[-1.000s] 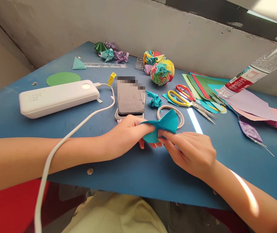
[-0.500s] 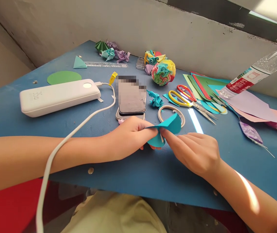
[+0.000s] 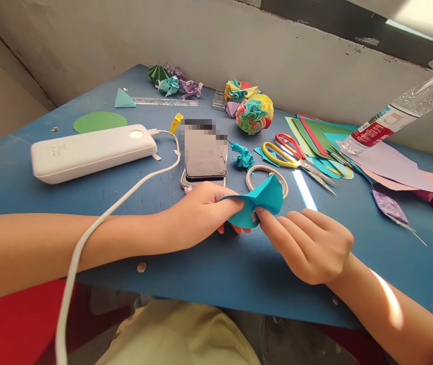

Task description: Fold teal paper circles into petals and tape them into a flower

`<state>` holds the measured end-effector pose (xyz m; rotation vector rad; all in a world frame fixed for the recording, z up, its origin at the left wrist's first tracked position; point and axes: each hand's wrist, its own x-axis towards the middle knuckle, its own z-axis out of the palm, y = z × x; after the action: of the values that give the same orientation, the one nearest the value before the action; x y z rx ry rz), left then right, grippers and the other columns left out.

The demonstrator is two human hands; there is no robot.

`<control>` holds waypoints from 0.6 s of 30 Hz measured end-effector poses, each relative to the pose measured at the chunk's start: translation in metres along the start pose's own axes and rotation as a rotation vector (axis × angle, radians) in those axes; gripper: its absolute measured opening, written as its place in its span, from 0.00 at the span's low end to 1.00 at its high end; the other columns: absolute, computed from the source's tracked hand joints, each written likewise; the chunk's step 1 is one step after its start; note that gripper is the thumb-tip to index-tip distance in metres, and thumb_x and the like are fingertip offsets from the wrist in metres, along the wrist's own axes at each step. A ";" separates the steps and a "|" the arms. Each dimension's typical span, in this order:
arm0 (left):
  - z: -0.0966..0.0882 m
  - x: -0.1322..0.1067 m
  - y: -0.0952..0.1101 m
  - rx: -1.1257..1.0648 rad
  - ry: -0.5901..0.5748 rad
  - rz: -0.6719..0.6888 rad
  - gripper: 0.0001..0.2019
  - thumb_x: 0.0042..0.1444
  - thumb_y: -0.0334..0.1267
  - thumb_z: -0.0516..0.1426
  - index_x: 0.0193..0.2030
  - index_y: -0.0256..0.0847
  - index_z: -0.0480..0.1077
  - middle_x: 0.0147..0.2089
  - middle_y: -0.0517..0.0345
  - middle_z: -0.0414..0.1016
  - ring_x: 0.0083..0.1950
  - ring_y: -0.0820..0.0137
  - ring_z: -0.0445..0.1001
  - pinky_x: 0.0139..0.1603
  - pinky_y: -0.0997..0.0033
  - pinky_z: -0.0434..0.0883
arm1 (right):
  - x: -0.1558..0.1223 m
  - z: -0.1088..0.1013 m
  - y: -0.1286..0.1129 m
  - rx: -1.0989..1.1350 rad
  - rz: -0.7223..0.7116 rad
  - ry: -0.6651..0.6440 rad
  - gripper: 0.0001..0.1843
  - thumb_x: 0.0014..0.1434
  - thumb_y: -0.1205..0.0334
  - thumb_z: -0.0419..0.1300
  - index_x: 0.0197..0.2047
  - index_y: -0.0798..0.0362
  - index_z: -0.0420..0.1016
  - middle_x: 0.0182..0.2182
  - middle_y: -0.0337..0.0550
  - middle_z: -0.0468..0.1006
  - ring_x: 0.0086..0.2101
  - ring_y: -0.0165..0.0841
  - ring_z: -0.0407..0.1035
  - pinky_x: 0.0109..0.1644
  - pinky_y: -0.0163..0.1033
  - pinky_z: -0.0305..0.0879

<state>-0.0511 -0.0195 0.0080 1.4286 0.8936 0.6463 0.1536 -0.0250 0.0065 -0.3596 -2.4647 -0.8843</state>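
A piece of folded turquoise paper [image 3: 267, 197] with a rounded edge is held up over the blue table's front half. My left hand [image 3: 206, 213] is closed on its left side, thumb on top and the other fingers mostly hidden beneath. My right hand [image 3: 311, 243] comes from the right, its fingers curled and its fingertips at the paper's inner fold. The right thumb is hidden. Beside those fingertips a small whitish strip [image 3: 254, 217] sits on the paper. Just behind the paper lies a roll of tape [image 3: 250, 175], partly covered by it.
A white power bank [image 3: 94, 154] with a cable [image 3: 125, 190] over my left forearm lies left. Behind are a phone [image 3: 205, 152], yellow-and-red scissors [image 3: 296, 159], a paper ball [image 3: 254, 114] and a ruler [image 3: 166, 101]. Paper sheets [image 3: 394, 159] and a bottle [image 3: 387, 121] are at right.
My right hand has shifted slightly right and down along the paper. The paper's folds stand further apart, and more of the whitish strip shows. My left hand has hardly moved.
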 end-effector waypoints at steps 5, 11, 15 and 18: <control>0.001 -0.001 0.003 -0.023 0.058 -0.007 0.16 0.60 0.40 0.49 0.28 0.36 0.71 0.30 0.55 0.76 0.33 0.70 0.73 0.28 0.76 0.67 | -0.006 -0.008 0.005 -0.065 -0.028 -0.008 0.05 0.54 0.69 0.61 0.36 0.55 0.72 0.17 0.36 0.67 0.18 0.27 0.57 0.22 0.37 0.51; 0.002 -0.001 0.008 -0.061 0.109 -0.033 0.17 0.62 0.41 0.47 0.29 0.35 0.72 0.30 0.53 0.77 0.34 0.68 0.75 0.26 0.76 0.65 | -0.022 -0.006 0.025 -0.032 0.164 0.118 0.06 0.52 0.69 0.60 0.28 0.52 0.66 0.14 0.34 0.62 0.18 0.27 0.57 0.22 0.35 0.53; 0.002 0.000 0.007 -0.040 0.106 -0.026 0.17 0.62 0.41 0.48 0.30 0.35 0.72 0.30 0.53 0.78 0.34 0.68 0.75 0.26 0.76 0.65 | -0.025 0.009 0.025 0.040 0.408 0.050 0.17 0.54 0.68 0.60 0.19 0.52 0.57 0.12 0.31 0.57 0.16 0.24 0.51 0.20 0.33 0.49; 0.003 0.000 0.007 -0.030 0.097 -0.019 0.17 0.62 0.41 0.47 0.30 0.35 0.72 0.30 0.53 0.78 0.34 0.69 0.75 0.27 0.76 0.65 | -0.024 0.016 0.017 0.108 0.578 0.030 0.09 0.55 0.66 0.60 0.25 0.51 0.66 0.14 0.32 0.62 0.17 0.24 0.54 0.22 0.32 0.52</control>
<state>-0.0479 -0.0207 0.0146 1.3697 0.9689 0.7169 0.1744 -0.0037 -0.0080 -0.9482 -2.1788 -0.5024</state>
